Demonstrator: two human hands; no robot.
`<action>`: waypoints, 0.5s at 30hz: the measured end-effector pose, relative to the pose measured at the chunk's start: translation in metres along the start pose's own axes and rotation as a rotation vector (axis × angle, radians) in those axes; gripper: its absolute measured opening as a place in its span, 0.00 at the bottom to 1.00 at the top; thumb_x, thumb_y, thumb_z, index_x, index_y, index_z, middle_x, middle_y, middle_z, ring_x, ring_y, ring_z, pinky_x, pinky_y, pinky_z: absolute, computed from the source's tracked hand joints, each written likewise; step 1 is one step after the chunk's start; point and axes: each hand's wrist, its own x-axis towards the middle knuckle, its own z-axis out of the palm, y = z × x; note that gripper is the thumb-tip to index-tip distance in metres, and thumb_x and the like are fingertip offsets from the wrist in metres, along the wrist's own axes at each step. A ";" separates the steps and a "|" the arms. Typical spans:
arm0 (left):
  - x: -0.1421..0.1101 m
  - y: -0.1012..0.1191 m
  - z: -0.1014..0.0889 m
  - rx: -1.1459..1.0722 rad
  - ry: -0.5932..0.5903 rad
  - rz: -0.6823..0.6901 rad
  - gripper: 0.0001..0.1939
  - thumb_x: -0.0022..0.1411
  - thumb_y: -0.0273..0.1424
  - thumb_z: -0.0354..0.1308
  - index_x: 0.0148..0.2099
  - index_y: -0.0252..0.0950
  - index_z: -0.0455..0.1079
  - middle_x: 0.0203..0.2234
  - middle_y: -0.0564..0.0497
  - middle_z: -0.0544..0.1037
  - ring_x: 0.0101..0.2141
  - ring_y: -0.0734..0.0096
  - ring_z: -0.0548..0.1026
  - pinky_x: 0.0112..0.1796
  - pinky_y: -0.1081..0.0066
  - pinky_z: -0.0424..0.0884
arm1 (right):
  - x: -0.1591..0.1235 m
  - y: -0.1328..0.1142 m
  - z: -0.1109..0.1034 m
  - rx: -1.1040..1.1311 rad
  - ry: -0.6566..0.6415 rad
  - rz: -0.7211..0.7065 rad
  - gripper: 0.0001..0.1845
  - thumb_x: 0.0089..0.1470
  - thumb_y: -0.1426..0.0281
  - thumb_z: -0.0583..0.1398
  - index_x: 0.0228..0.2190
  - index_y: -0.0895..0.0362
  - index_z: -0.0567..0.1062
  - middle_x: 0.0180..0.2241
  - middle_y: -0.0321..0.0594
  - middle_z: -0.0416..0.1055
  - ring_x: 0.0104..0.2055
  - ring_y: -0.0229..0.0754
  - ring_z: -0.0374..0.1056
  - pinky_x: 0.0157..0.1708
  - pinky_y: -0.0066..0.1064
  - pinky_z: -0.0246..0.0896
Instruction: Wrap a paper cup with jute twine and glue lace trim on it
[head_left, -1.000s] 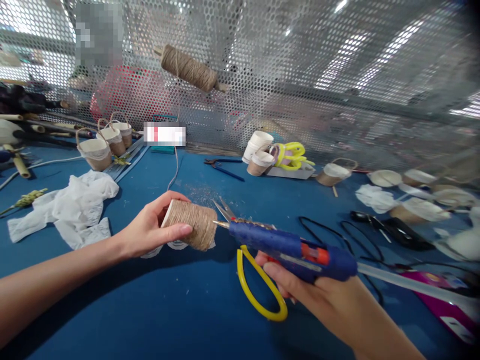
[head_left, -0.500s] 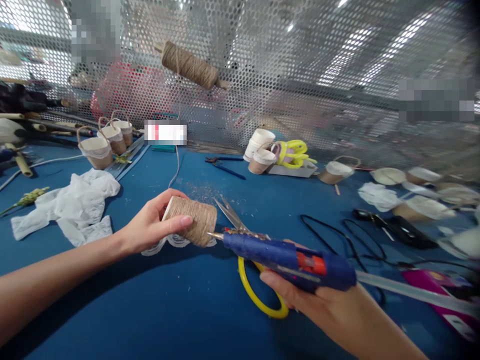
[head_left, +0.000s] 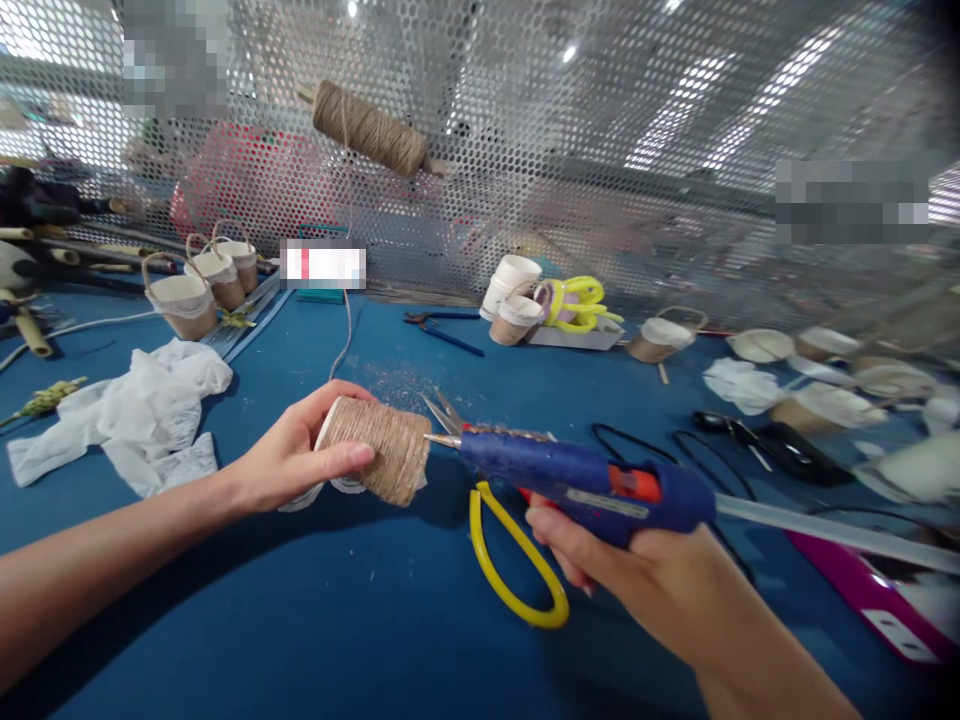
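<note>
My left hand (head_left: pixel 319 450) is closed round a small paper cup wrapped in brown twine (head_left: pixel 394 450), tipped on its side with its white rim toward my palm. In my right hand (head_left: pixel 600 560) is a blue glue gun (head_left: pixel 555 470), a clear glue stick (head_left: pixel 832 530) jutting from its back. The metal nozzle touches or nearly touches the cup's right edge. Under the gun lie yellow-handled scissors (head_left: pixel 517 580), partly covered, blades spread. White lace (head_left: pixel 304 497) shows below the cup. A strand of twine (head_left: pixel 346 335) runs up from my left hand toward the spool (head_left: pixel 367 128).
Twine-wrapped cups with handles (head_left: pixel 184 305) stand at the back left, behind crumpled white lace (head_left: pixel 142 410). Blue-handled pliers (head_left: pixel 450 335) lie mid-table. White cups (head_left: pixel 510 283) stand farther back. On the right are a black cable (head_left: pixel 637 437) and a magenta object (head_left: pixel 855 590).
The glue gun's nozzle has moved up along the cup's right edge, and the gun has levelled out. My left hand has turned the cup slightly. The whole view has shifted a little.
</note>
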 end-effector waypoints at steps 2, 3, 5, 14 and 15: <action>0.000 -0.001 -0.001 0.004 -0.005 0.024 0.23 0.51 0.42 0.61 0.45 0.35 0.62 0.31 0.51 0.68 0.29 0.73 0.67 0.28 0.75 0.66 | 0.001 -0.001 0.000 0.004 0.009 0.003 0.18 0.48 0.54 0.59 0.21 0.55 0.72 0.12 0.30 0.61 0.15 0.33 0.59 0.19 0.26 0.61; 0.000 -0.002 -0.001 0.005 -0.005 0.031 0.23 0.51 0.42 0.61 0.45 0.35 0.62 0.31 0.51 0.68 0.29 0.73 0.67 0.27 0.76 0.66 | 0.001 -0.001 -0.001 0.005 0.010 0.005 0.18 0.48 0.54 0.59 0.20 0.55 0.72 0.12 0.30 0.61 0.15 0.33 0.58 0.19 0.26 0.62; -0.001 -0.002 -0.002 0.010 -0.004 0.038 0.24 0.50 0.42 0.61 0.46 0.35 0.62 0.31 0.51 0.68 0.29 0.73 0.67 0.27 0.75 0.66 | 0.001 -0.001 -0.001 0.006 0.007 0.011 0.18 0.48 0.54 0.59 0.19 0.55 0.71 0.12 0.30 0.61 0.15 0.32 0.58 0.19 0.25 0.62; -0.001 -0.003 -0.004 0.043 0.022 0.055 0.24 0.52 0.41 0.61 0.47 0.36 0.61 0.31 0.52 0.67 0.28 0.75 0.66 0.26 0.77 0.66 | -0.003 0.003 -0.001 0.030 -0.038 -0.020 0.14 0.48 0.57 0.60 0.21 0.54 0.73 0.13 0.31 0.62 0.15 0.33 0.58 0.16 0.24 0.58; -0.001 -0.003 -0.004 0.038 0.015 0.061 0.24 0.52 0.40 0.61 0.47 0.36 0.61 0.30 0.53 0.67 0.28 0.75 0.66 0.25 0.78 0.66 | -0.003 0.003 -0.001 0.024 -0.035 -0.024 0.15 0.48 0.57 0.60 0.20 0.54 0.73 0.13 0.31 0.62 0.16 0.33 0.58 0.16 0.24 0.59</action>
